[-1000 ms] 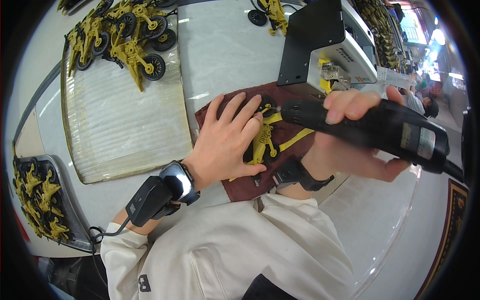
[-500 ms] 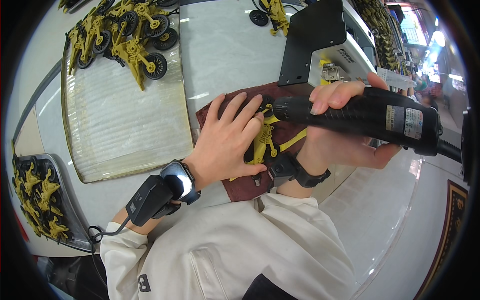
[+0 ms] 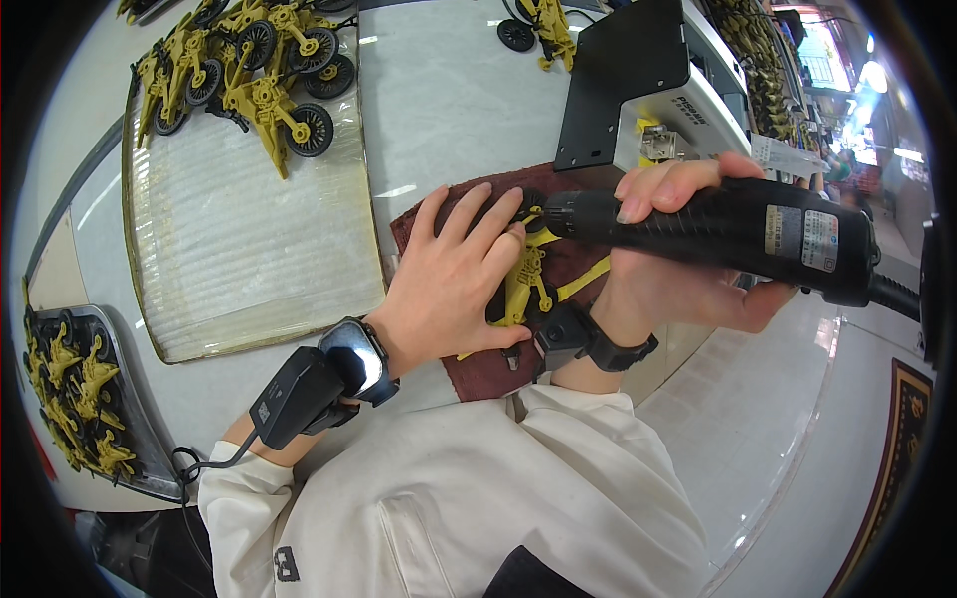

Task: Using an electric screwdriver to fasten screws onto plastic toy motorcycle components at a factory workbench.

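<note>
A yellow toy motorcycle (image 3: 519, 289) with black wheels lies on a dark red cloth (image 3: 477, 377). My left hand (image 3: 449, 269) holds it down from above. Its fingers are spread over the wheel end and its thumb rests by the lower end, covering much of the toy. In my right hand (image 3: 678, 289) is a black electric screwdriver (image 3: 718, 234), held level with the fingers wrapped round its body. The driver's nose points left at the toy's wheel end, close to my left fingertips. Whether its bit touches a screw cannot be made out.
Several yellow toy motorcycles (image 3: 261, 100) are heaped on a clear-wrapped pad (image 3: 254, 249) at the far left. More yellow parts lie in a metal tray (image 3: 150, 439) at the left edge. A black-and-white machine (image 3: 648, 95) stands beyond the cloth. The screwdriver's cord (image 3: 894, 299) runs right.
The rear end of the screwdriver has shifted slightly left and down in my right hand. My left hand and the toy motorcycle stay in place.
</note>
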`<move>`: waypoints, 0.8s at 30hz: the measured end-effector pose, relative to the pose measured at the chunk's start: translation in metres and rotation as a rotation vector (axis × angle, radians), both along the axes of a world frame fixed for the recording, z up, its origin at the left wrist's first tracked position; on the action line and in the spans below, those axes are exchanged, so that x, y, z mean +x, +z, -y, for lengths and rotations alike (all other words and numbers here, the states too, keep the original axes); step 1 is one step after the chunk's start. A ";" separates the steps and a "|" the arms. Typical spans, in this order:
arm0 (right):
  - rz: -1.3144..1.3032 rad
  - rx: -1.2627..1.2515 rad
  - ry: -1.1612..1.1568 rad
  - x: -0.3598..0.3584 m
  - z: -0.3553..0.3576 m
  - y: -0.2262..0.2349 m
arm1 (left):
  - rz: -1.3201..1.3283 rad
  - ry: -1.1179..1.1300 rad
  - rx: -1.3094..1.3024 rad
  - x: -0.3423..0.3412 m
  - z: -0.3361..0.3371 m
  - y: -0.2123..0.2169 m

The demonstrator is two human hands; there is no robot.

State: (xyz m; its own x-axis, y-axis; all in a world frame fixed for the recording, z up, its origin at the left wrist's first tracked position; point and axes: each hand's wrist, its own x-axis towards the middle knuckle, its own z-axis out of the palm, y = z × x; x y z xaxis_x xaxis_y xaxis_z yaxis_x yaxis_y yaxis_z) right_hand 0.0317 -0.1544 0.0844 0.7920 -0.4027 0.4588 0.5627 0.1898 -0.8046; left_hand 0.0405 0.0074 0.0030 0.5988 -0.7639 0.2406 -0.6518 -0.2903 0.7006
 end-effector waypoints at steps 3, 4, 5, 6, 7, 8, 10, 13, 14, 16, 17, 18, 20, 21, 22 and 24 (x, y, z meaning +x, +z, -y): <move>0.035 -0.028 0.028 0.001 0.000 -0.003 | 0.002 -0.002 -0.001 0.000 0.000 -0.001; 0.043 -0.029 0.004 0.001 -0.002 -0.002 | 0.003 -0.001 -0.001 0.000 0.000 -0.001; 0.051 -0.029 -0.021 0.000 -0.003 0.000 | 0.007 -0.001 -0.002 0.000 0.000 -0.001; 0.051 -0.029 -0.019 -0.001 -0.003 0.002 | 0.011 -0.002 -0.004 0.000 0.000 -0.002; 0.051 -0.018 -0.038 -0.003 -0.003 0.006 | 0.011 0.000 -0.003 0.000 0.000 -0.002; 0.050 -0.007 -0.057 -0.004 -0.004 0.008 | 0.013 0.002 -0.002 0.000 0.000 -0.002; 0.055 0.001 -0.071 -0.004 -0.004 0.009 | 0.014 0.005 0.000 0.000 -0.001 -0.002; 0.111 0.042 -0.024 -0.003 -0.002 0.009 | 0.014 -0.002 0.001 0.000 0.000 -0.001; 0.078 0.029 -0.033 -0.003 -0.002 0.009 | 0.013 -0.002 0.003 0.000 0.000 -0.001; 0.044 0.018 -0.041 -0.002 0.000 0.006 | 0.013 0.000 0.007 0.000 0.000 -0.001; 0.053 -0.004 -0.018 0.000 0.001 0.004 | 0.013 0.004 0.008 0.000 -0.001 -0.001; 0.061 -0.025 0.006 0.001 0.002 0.002 | 0.013 0.008 0.009 0.000 -0.001 -0.001; 0.062 -0.007 -0.002 0.001 0.000 0.004 | 0.012 0.005 0.005 0.000 0.000 -0.001; 0.064 0.013 -0.007 0.000 -0.001 0.005 | 0.011 0.004 0.002 0.000 0.000 -0.001; 0.064 0.013 -0.006 0.001 -0.001 0.005 | 0.010 0.005 0.002 0.000 0.000 -0.001; 0.059 -0.011 -0.022 0.001 0.000 0.004 | 0.012 0.004 0.000 -0.001 0.000 -0.002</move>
State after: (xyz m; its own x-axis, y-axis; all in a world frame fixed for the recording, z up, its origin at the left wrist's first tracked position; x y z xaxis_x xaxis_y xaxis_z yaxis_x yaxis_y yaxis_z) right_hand 0.0329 -0.1548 0.0880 0.7544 -0.4143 0.5091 0.6133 0.1685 -0.7717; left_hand 0.0400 0.0076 0.0012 0.5993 -0.7614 0.2475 -0.6589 -0.2934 0.6927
